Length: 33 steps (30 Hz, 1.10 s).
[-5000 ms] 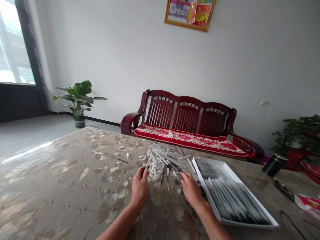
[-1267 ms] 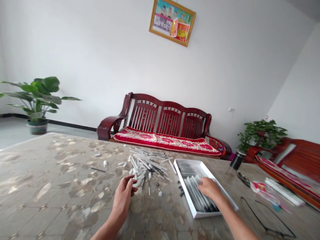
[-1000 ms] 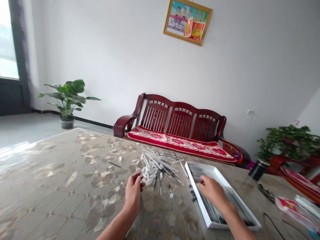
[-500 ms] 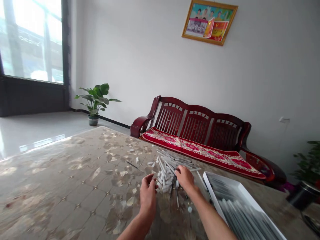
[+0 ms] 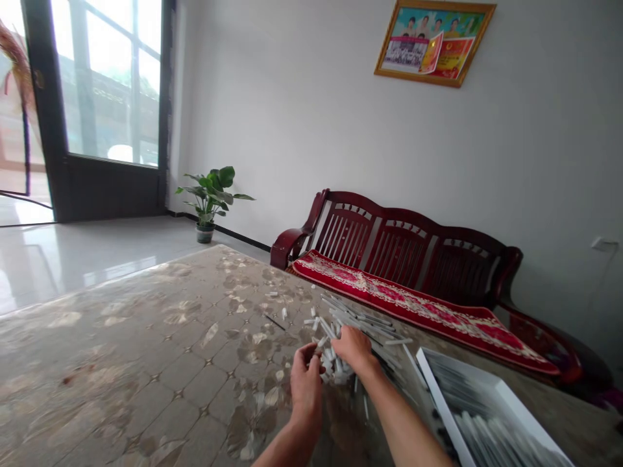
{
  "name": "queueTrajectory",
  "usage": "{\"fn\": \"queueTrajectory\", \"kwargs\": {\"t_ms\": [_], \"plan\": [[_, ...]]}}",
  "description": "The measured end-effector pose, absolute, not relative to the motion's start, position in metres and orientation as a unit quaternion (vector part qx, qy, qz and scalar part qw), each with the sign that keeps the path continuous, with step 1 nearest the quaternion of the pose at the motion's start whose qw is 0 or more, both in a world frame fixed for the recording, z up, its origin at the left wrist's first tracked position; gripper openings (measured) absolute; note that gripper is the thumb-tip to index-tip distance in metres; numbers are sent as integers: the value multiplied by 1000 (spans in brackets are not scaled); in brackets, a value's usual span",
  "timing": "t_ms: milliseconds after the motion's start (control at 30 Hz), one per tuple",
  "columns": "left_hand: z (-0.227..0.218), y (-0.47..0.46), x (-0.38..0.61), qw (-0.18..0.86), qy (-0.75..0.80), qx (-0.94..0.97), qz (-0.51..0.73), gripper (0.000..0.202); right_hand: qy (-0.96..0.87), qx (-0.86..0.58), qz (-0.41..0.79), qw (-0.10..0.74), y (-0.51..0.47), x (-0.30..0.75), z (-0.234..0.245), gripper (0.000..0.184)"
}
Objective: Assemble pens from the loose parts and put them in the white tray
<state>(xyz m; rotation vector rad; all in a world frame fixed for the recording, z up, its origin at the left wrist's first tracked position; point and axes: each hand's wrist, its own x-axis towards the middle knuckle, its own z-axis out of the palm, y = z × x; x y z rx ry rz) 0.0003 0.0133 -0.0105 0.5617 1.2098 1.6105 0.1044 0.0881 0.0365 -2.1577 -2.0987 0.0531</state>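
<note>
A loose pile of white pen parts [image 5: 360, 320] lies on the patterned table [image 5: 160, 350], with small white caps scattered to its left. My right hand [image 5: 354, 349] rests on the near side of the pile, fingers curled into the pieces. My left hand [image 5: 305, 384] is just beside it, fingers bent and pinched at the pile's edge; what either hand grips is hidden. A white box [image 5: 440, 397] of finished pens lies at the lower right, partly cut off by the frame.
A dark red wooden bench [image 5: 409, 250] with a red cushion stands behind the table. A potted plant [image 5: 210, 198] sits on the floor by the wall, next to a glass door [image 5: 104, 97]. A framed picture [image 5: 435, 42] hangs high on the wall.
My right hand left the white box and came to the pile, meeting my left hand there. The view swung left, bringing the glass door into sight.
</note>
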Motion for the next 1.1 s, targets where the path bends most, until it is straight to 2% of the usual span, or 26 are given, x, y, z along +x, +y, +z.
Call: {"fn": "queueTrajectory", "kwargs": {"t_ms": [300,433,500,633,733,867,1100], "plan": [[-5,12,1,530,485,287,633,45,-731,-647,119,183,29,125,31,23],[1,6,3,530,451,385,607,38,-732,-574,207,302,-1,126,25,23],[4,3,3,518,452,393,611,37,-724,-574,223,311,-9,133,25,26],[9,-1,-1,491,452,387,636,40,-677,-663,154,280,-14,163,24,21],[7,-1,-3,441,474,432,628,34,-645,-723,91,231,-15,181,19,18],[0,-1,-4,355,523,512,582,20,-650,-742,59,154,-19,178,16,15],[-2,-1,-8,306,559,562,528,23,-648,-761,2,10,-13,153,36,20]]}}
